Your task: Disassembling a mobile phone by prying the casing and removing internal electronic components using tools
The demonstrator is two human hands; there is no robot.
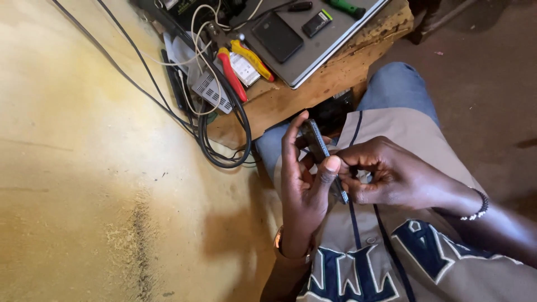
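Black phone (316,146) gripped edge-on in left hand (302,184); right hand (391,179) pinching at its lower edge; looks barely pried so far, pliers (246,64) untouched on bench (291,95).

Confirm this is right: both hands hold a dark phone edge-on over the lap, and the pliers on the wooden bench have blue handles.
Not quite. The head view shows the pliers with one red and one yellow handle, not blue. The rest stands: the left hand and right hand both hold the dark phone edge-on over the lap, and the pliers lie on the wooden bench.
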